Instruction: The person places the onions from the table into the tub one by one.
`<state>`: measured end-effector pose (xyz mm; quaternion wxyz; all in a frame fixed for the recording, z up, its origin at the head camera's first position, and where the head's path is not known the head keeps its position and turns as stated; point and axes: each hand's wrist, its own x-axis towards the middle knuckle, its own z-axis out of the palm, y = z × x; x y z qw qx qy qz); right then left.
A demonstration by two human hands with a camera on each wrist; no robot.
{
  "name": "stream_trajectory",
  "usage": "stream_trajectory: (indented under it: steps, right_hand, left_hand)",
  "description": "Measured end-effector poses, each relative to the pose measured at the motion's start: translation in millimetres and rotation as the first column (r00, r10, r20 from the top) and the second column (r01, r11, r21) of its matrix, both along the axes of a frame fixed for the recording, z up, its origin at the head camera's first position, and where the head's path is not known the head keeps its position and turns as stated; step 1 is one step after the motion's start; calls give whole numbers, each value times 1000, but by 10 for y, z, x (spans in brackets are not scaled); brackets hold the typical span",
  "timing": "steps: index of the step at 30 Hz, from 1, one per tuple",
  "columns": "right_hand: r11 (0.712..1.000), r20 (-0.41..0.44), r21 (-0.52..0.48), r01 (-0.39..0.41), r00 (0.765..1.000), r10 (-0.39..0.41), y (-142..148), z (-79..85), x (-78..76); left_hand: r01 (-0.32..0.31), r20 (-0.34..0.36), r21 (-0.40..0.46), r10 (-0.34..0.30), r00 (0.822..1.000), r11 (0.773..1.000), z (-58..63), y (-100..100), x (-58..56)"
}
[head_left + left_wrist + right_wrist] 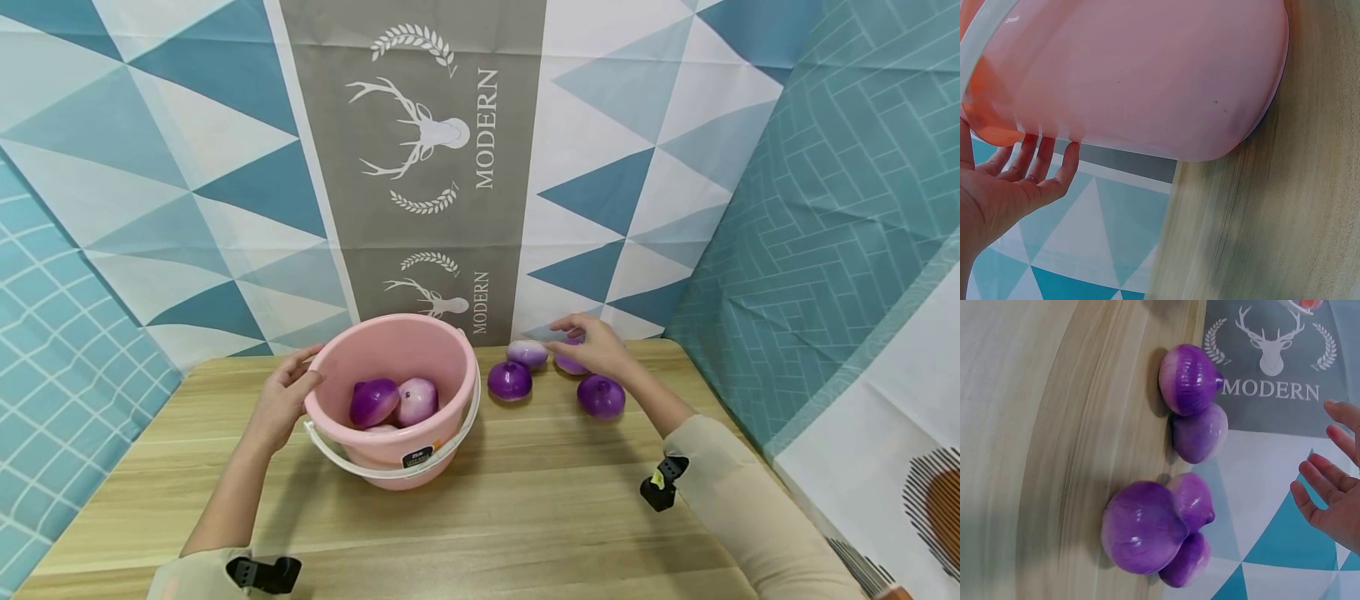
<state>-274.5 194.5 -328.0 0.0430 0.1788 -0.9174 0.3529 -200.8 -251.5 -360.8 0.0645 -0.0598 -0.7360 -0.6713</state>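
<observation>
From where I stand, a person in beige sleeves [750,500] has both hands out over a wood-grain table [525,517]. The left hand [283,396] holds a pink plastic bucket [390,337] by its left side: the thumb lies at the rim and the other fingers, gently bent and a little apart, rest their tips against the outer wall. The bucket stands upright on the table, its white handle [390,472] lowered across the front, just below a small black label [417,457]. Inside I see a deep purple onion [372,403] beside a paler, whitish onion [417,402], with a sliver of another pale one low against the near wall. To the bucket's right, more onions sit close together. The right hand [596,343] hovers over them with nothing in its grasp, its fingers loosely spread and the thumb well apart from the index finger. Below it, the right wrist view shows five: a glossy purple onion [1186,379] touching a lilac onion [1201,433], then a large round onion [1143,527] with two smaller ones tucked against the backdrop side. Each sleeve carries a black strapped device [663,483]. Behind the table hangs a printed cloth [420,108] with white deer heads, the word MODERN and blue triangles.
</observation>
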Motion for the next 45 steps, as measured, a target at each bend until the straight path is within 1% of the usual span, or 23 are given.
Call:
stream_trajectory:
  steps: [6, 10, 11, 14, 17, 18, 19, 25, 32, 34, 40, 45]
  right_hand:
    - [999, -7, -35, -17, 1000, 16, 98, -41, 2]
    - [999, -8, -39, -9, 1000, 9, 169, -74, 7]
    - [999, -8, -38, -6, 1000, 6, 188, -84, 7]
    - [999, 0, -37, 6, 1000, -6, 245, -110, 14]
    - [999, 15, -40, 22, 1000, -21, 299, -133, 22]
    - [999, 20, -43, 25, 1000, -24, 317, -140, 26]
    - [999, 25, -45, 28, 999, -26, 333, -145, 29]
    - [997, 43, -70, 39, 998, -36, 443, -180, 68]
    - [992, 19, -129, 15, 1000, -13, 587, -269, 71]
    - [990, 22, -138, 25, 1000, -22, 620, -299, 73]
    - [989, 52, -121, 90, 995, -84, 729, -407, 107]
    - [986, 54, -124, 109, 993, -103, 815, -496, 132]
  left_hand:
    - [3, -7, 8, -3, 1000, 1000, -11, -10, 0]
    - [14, -24, 2, -14, 1000, 1000, -48, -31, -7]
    - [21, -39, 28, -20, 999, 999, -58, -34, -8]
    - [29, -48, 19, -28, 998, 999, -65, -39, -5]
    - [24, -36, 24, -23, 999, 999, -44, -28, 2]
    - [18, -20, -6, -18, 1000, 1000, -34, -24, 5]
    - [14, -15, -7, -14, 1000, 1000, -31, -18, 4]
    - [6, -1, -18, -6, 1000, 1000, -38, -15, -9]
    - [4, 6, -20, -4, 1000, 1000, -15, -16, -6]
    - [5, 5, -12, -5, 1000, 1000, -16, -18, -6]
    - [7, 13, -9, -7, 1000, 1000, -16, -15, -5]
    - [3, 16, -11, -2, 1000, 1000, -5, -10, -3]
